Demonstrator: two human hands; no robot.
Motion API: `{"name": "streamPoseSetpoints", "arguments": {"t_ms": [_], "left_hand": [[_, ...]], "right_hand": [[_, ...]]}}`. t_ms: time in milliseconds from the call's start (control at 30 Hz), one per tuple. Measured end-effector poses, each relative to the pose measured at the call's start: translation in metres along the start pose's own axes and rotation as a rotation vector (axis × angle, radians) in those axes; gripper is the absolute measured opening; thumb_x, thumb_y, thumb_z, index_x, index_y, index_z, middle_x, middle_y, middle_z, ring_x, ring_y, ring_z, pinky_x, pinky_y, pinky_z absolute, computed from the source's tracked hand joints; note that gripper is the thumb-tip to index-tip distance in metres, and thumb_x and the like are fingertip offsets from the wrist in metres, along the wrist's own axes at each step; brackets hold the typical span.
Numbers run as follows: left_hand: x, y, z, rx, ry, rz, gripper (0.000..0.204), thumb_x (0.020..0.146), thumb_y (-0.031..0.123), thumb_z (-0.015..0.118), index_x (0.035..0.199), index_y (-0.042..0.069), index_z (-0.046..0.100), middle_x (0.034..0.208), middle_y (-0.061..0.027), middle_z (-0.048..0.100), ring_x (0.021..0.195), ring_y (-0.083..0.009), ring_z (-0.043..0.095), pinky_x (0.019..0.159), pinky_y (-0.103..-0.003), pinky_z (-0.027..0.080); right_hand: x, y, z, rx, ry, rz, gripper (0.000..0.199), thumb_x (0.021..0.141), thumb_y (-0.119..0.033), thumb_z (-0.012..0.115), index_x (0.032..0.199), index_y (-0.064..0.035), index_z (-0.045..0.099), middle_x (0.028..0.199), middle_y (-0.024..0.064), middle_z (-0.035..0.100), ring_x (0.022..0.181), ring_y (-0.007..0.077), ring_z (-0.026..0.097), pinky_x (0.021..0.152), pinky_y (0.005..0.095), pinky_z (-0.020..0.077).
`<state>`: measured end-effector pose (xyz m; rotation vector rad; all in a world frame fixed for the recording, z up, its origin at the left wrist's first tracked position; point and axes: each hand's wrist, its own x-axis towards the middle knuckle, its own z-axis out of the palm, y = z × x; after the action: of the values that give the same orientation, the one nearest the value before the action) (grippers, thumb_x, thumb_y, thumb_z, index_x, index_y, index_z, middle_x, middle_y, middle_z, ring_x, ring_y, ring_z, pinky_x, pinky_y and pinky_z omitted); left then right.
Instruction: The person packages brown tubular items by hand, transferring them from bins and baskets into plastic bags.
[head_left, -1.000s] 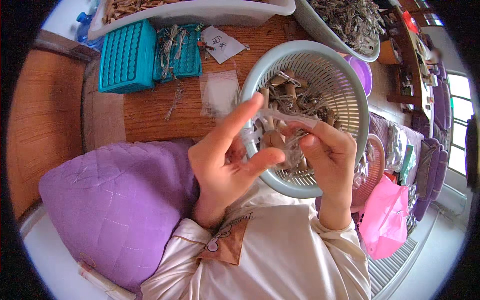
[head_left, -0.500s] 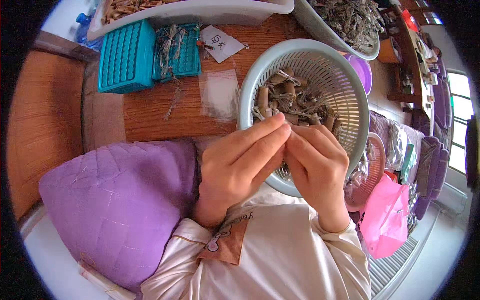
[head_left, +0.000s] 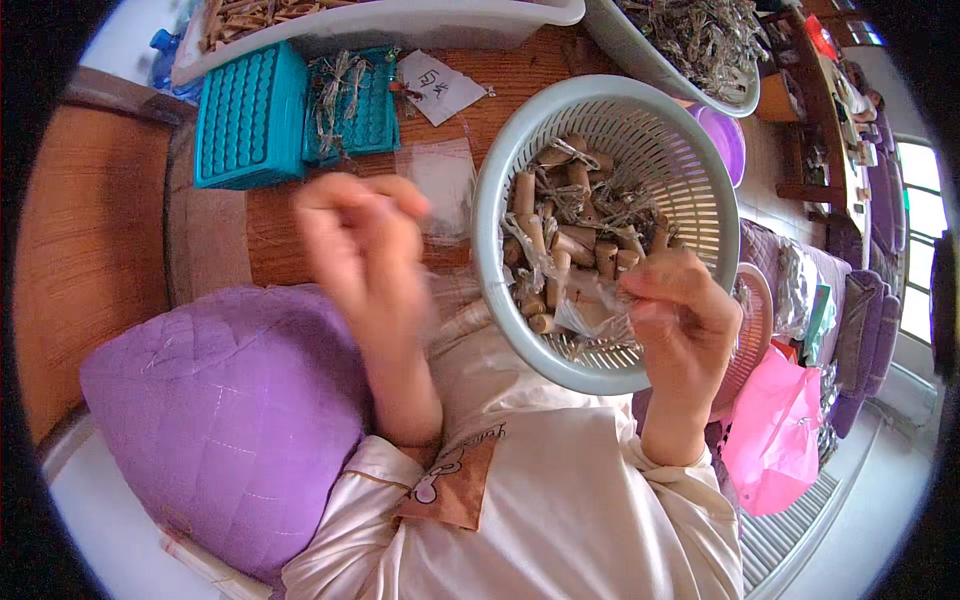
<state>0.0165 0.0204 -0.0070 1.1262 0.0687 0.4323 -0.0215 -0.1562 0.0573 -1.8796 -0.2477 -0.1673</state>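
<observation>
A pale grey-green slotted basket [head_left: 500, 180] holds several short tan wooden pegs [head_left: 575, 245] mixed with clear wrappers. My right hand [head_left: 680, 320] is over the basket's near rim, its fingers pinched on a small clear plastic packet [head_left: 590, 312]. My left hand [head_left: 365, 250] is blurred by motion, out to the left of the basket and above the wooden table [head_left: 215, 240]. It is close to a flat clear plastic bag [head_left: 440, 180] lying there. The blur hides whether its fingers hold anything.
Two teal peg trays [head_left: 250, 115] stand at the back left, one with thin ties on it, and a paper note [head_left: 435, 85] lies beside them. White bins [head_left: 450, 20] run along the back. A purple cushion [head_left: 215, 420] lies on my left, a pink bag [head_left: 775, 430] on my right.
My hands were together over the basket's near rim. The left hand has swung away to the left toward the clear bag, while the right hand stays at the basket with the packet.
</observation>
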Motion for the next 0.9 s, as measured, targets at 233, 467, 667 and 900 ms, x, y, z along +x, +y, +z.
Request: {"name": "streamPoseSetpoints", "arguments": {"t_ms": [233,467,667,900], "left_hand": [[-0.02,0.009,0.021,0.24,-0.563,-0.007,0.043,0.079,0.045,0.05,0.076,0.003,0.051,0.052,0.0058,0.035,0.045,-0.0028,0.027,0.042,-0.018,0.02],[-0.024,0.013,0.032,0.422,-0.506,0.2,0.007,0.075,0.013,0.057,0.079,0.007,0.056,0.054,-0.0063,0.05,0.043,-0.0156,0.05,0.039,-0.028,0.036],[-0.027,0.011,0.045,0.479,-0.541,0.561,0.017,0.065,0.011,0.064,0.08,0.009,0.056,0.058,-0.0033,0.047,0.047,-0.0187,0.048,0.04,-0.03,0.037],[-0.005,0.019,0.068,0.516,-0.711,0.79,0.021,0.057,0.012,0.066,0.075,0.008,0.056,0.053,0.0005,0.038,0.042,-0.0165,0.042,0.035,-0.028,0.035]], "right_hand": [[-0.001,0.011,0.0,0.239,0.043,0.047,0.018,0.075,-0.015,0.061,0.082,0.0013,0.063,0.075,0.0069,0.055,0.06,0.0094,0.046,0.051,0.0216,0.0343],[-0.006,0.009,0.005,0.725,0.038,0.267,0.017,0.077,-0.015,0.056,0.083,-0.0002,0.061,0.069,0.0046,0.05,0.063,0.0109,0.045,0.057,0.0223,0.0333],[-0.008,0.019,0.002,1.268,0.03,0.259,0.02,0.074,-0.02,0.052,0.064,-0.0035,0.048,0.062,0.0035,0.044,0.057,0.0133,0.039,0.052,0.0249,0.0321],[-0.001,0.005,-0.026,0.775,0.161,0.235,0.035,0.066,-0.007,0.062,0.052,-0.0121,0.03,0.057,-0.0023,0.034,0.054,0.0084,0.031,0.05,0.0217,0.0268]]}}
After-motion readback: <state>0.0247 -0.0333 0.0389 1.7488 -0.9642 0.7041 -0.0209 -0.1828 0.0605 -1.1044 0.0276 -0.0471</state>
